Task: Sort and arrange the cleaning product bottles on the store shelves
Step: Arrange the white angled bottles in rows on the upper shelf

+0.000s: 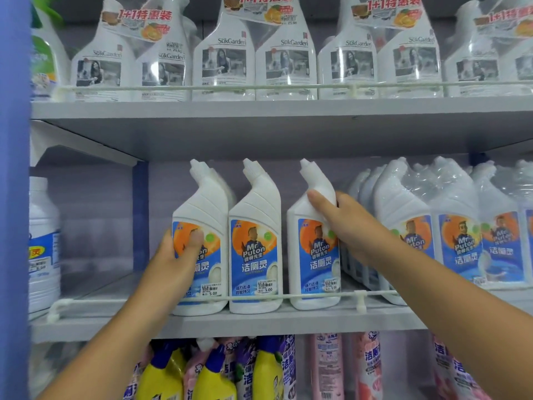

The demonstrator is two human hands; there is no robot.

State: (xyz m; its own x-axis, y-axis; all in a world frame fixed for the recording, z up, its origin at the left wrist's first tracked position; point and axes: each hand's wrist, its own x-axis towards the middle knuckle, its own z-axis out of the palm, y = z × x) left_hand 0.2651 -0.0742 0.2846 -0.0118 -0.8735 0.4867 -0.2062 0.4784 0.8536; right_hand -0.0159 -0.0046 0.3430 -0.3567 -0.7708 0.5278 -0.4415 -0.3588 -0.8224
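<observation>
Three white toilet-cleaner bottles with angled necks and blue-orange labels stand upright in a row on the middle shelf [259, 321]. My left hand [178, 255] grips the left bottle [202, 272] at its label, thumb across the front. My right hand [346, 223] holds the right bottle [315, 264] around its shoulder and neck. The middle bottle [253, 241] stands between them, untouched.
Shrink-wrapped packs of the same cleaner [432, 226] fill the shelf's right side. A white jug [43, 243] stands at far left past a blue divider [140, 215]. A white wire rail [259, 297] guards the shelf front. Spray-bottle twin packs [225, 59] above; yellow and pink bottles [259, 370] below.
</observation>
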